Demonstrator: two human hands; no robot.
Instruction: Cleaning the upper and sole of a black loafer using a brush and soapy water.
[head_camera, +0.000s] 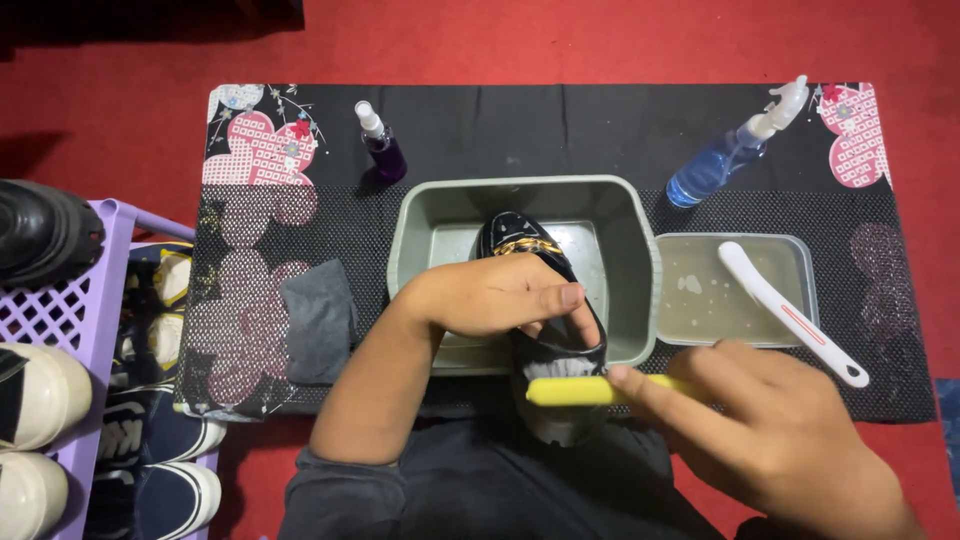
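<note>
Head view, black shoe (520, 245) in grey basin (630, 250)

A red carpet (620, 40) is covering the floor. A low table, draped in a black cloth (560, 125) with pink flower prints, is standing on it. A purple plastic rack (70, 320) is sitting at the left, holding shoes (35, 395).

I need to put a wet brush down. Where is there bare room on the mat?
Bare mat lies between the small purple bottle and the blue spray bottle, behind the grey basin. Another patch is left of the grey cloth. The front middle is crowded by both hands, shoe and yellow brush.
</note>
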